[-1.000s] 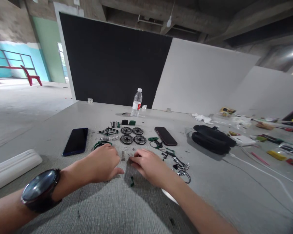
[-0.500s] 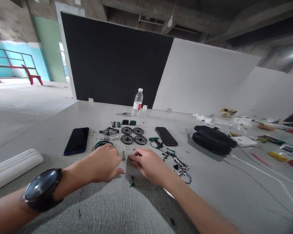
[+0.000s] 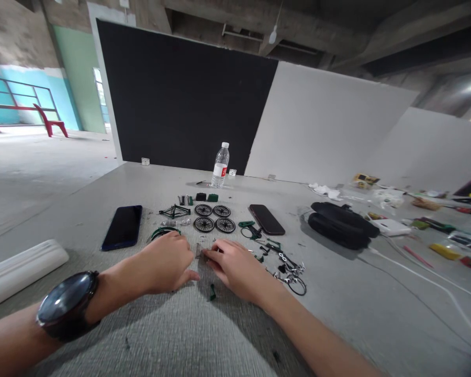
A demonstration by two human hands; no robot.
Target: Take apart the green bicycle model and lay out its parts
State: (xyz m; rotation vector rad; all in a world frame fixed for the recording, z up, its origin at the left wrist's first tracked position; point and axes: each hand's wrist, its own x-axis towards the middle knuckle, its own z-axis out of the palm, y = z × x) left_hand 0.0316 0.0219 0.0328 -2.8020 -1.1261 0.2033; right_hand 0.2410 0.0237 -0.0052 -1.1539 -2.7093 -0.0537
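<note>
My left hand rests on the mat with its fingers curled down and its thumb held apart; nothing shows in it. Just beyond its knuckles lie curved green parts, partly hidden by the hand. My right hand has thumb and fingertips drawn together beside a small cluster of thin screws. Whatever those fingertips hold is too small to make out. Between the hands, on the near side, lies a small green part. Farther back are several spoked toy wheels and a dark bicycle frame.
Phones lie at the left and right. Small bike parts spread right of my right hand. A water bottle stands behind, before a black panel. A black case and white cable lie farther right.
My right hand has shifted slightly left, its fingertips now right at the screws. My left hand has stayed in place.
</note>
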